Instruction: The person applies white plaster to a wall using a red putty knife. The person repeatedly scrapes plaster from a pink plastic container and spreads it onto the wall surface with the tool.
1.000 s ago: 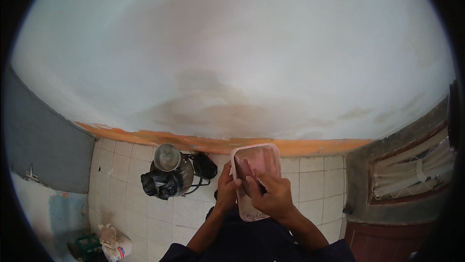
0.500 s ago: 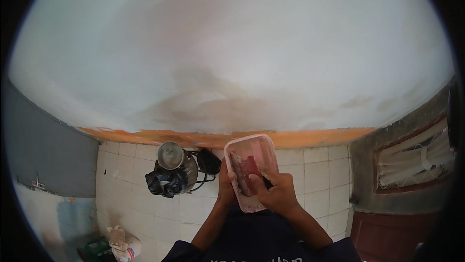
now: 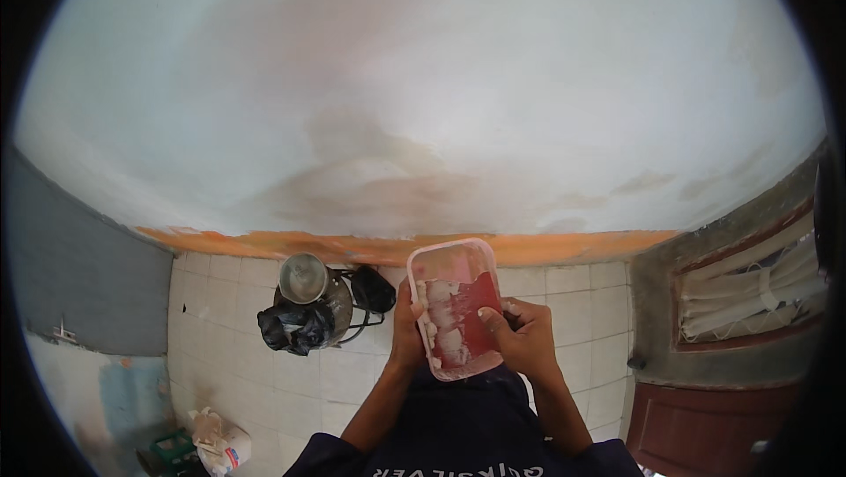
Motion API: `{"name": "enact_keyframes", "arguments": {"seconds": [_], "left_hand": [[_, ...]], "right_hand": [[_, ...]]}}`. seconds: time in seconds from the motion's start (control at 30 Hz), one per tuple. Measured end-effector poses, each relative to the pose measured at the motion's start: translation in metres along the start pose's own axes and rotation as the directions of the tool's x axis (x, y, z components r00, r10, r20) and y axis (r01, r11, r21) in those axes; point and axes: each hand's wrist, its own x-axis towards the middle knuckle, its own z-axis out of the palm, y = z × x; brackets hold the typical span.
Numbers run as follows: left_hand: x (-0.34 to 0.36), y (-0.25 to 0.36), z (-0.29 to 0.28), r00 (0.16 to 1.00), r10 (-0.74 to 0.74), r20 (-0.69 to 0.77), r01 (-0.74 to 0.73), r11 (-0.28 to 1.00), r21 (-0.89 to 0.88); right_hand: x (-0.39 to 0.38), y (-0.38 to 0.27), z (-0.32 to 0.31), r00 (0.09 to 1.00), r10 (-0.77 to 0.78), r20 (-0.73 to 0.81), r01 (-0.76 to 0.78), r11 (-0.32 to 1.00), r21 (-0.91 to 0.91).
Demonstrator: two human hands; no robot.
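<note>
My left hand (image 3: pixel 405 333) grips the left side of a pinkish rectangular plastic tub (image 3: pixel 454 258) in front of my body. With thumb on top, my right hand (image 3: pixel 529 336) holds a flat red putty spreader (image 3: pixel 478 329). The spreader lies broad face up over the tub, its left part smeared with whitish paste. More paste (image 3: pixel 426 323) clings along the tub's left rim. Most of the tub's bottom is hidden under the spreader, and so are my right fingertips.
Ahead rises a patchy white wall (image 3: pixel 493 124) with an orange strip (image 3: pixel 573 248) at its foot. At left on the tiles stand a stool with a metal bowl (image 3: pixel 303 278) and a black plastic bag (image 3: pixel 295 329). A white bucket (image 3: pixel 225 450) sits lower left; a curtained window (image 3: pixel 736 301) is right.
The red spreader has turned flatter and now covers more of the tub, showing its paste-smeared face. My right hand has shifted slightly right and its grip has turned.
</note>
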Motion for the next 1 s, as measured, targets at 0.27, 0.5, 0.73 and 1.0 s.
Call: {"name": "enact_keyframes", "arguments": {"seconds": [0.27,0.5,0.73,1.0], "left_hand": [[0.019,-0.001,-0.03,0.992,-0.12,0.022,0.122,0.955,-0.271],[0.041,0.012,-0.036,0.986,-0.163,-0.036,0.149,0.958,-0.245],[0.036,0.052,-0.062,0.958,-0.273,-0.087,0.248,0.942,-0.225],[0.017,0.199,-0.032,0.953,-0.303,0.013,0.302,0.941,-0.157]], "right_hand": [[0.026,0.031,-0.032,0.98,0.183,-0.075,-0.149,0.933,0.326],[0.05,0.055,-0.006,0.977,0.171,-0.126,-0.087,0.863,0.498],[0.044,0.042,0.035,0.983,0.164,-0.082,-0.109,0.886,0.451],[0.025,-0.076,0.106,0.999,0.053,-0.003,-0.042,0.808,0.588]]}}
